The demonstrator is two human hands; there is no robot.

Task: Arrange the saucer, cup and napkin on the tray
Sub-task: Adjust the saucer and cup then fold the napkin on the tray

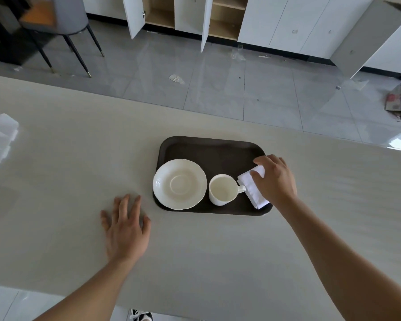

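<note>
Here, my right hand point(276, 181) pinches the folded napkin point(252, 189) at the tray's point(208, 147) right edge, beside the cup point(222, 189); a careless nudge could catch its handle. Saucer point(180, 184) sits left; left hand point(125, 228) lies spread on the table point(79, 158).

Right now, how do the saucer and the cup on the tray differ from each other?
The saucer is wide, flat and shallow with a wavy rim; the cup is narrower, taller and has a handle pointing toward the napkin. The saucer lies at the left end of the tray, overlapping its edge; the cup stands near the middle. Neither hand touches either one. Both are plain cream white, empty and upright, side by side, the cup not on the saucer.
</note>
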